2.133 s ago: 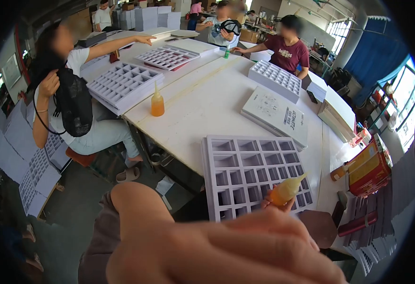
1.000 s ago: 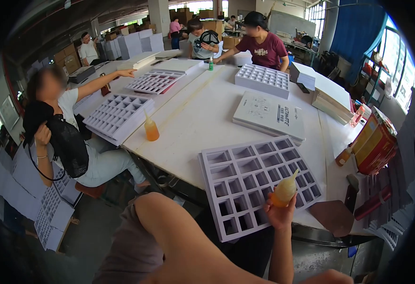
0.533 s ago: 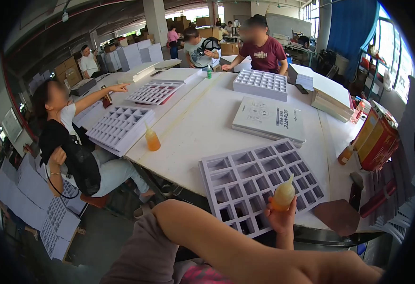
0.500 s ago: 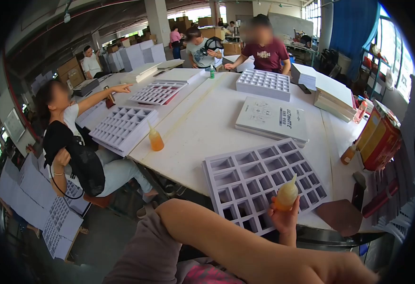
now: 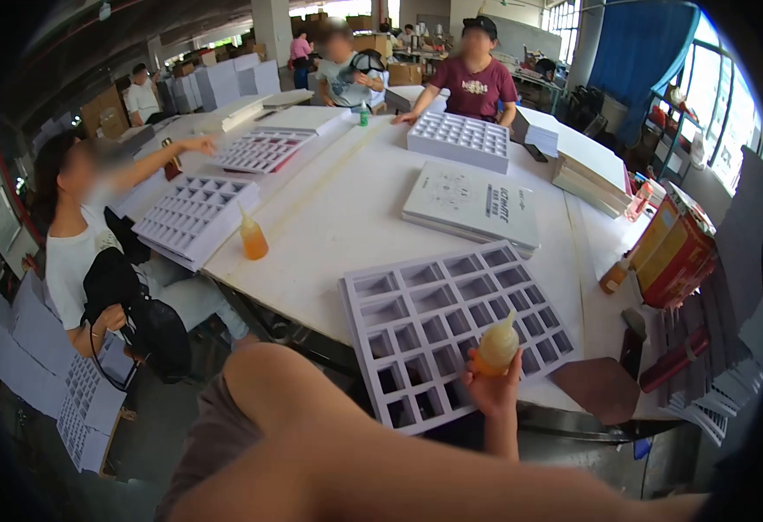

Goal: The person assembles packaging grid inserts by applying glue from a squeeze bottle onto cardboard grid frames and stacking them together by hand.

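My right hand (image 5: 493,387) is wrapped round a squeeze bottle (image 5: 497,346) of orange liquid, its pale nozzle pointing up. The bottle is over the lower right part of a white compartment tray (image 5: 412,303) at the near table edge; contact between them cannot be made out. My left forearm crosses the bottom of the view in front of my right wrist, and my left hand is out of view. Beyond the tray lies a white printed box (image 5: 468,202). Another orange bottle (image 5: 253,239) stands upright at the table's left edge.
White trays (image 5: 194,217) are stacked at the left, and another stack (image 5: 458,141) stands at the back. A seated person (image 5: 73,244) at the left holds a black bag. Others sit across the white table (image 5: 312,261). A red-yellow box (image 5: 673,248) stands at the right.
My left hand, partly seen at the bottom right before, has left the view. The person at the left holds the black bag lower. The view has shifted slightly; my right hand still holds the bottle.
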A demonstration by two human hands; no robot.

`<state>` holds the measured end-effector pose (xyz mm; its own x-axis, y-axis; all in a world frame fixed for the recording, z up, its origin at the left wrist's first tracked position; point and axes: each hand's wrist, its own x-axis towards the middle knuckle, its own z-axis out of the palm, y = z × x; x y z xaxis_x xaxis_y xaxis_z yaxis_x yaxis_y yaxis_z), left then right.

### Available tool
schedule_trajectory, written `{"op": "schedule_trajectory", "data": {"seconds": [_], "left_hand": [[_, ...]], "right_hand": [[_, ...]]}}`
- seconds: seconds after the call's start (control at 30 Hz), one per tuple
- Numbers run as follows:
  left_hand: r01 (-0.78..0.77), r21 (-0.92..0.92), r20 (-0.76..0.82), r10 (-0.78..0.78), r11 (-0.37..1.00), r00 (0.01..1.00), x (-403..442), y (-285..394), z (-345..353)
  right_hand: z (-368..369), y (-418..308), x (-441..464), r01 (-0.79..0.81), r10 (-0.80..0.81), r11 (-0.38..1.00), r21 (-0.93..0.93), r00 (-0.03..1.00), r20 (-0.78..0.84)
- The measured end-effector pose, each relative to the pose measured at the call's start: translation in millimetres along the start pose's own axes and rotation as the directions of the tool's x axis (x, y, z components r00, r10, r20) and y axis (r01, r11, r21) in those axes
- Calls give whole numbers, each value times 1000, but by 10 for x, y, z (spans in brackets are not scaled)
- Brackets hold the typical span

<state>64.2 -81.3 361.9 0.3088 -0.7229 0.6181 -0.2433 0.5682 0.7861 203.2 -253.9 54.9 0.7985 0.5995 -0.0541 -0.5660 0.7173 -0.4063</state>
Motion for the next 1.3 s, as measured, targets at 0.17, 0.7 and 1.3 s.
{"op": "schedule_trajectory", "data": {"seconds": [0.17,0.7,1.3], "left_hand": [[-137,91,-14,139,986,990,-101,162,-60],[-75,200,481,-31,977,876,-214,303,24],[-32,-211,-154,-1,977,988,55,-54,102]], "right_hand": [[-56,9,17,7,-7,1000,1,1000,30],[-98,-13,3,-32,32,999,-10,996,80],[62,46,31,54,-54,998,-40,999,-1]]}}
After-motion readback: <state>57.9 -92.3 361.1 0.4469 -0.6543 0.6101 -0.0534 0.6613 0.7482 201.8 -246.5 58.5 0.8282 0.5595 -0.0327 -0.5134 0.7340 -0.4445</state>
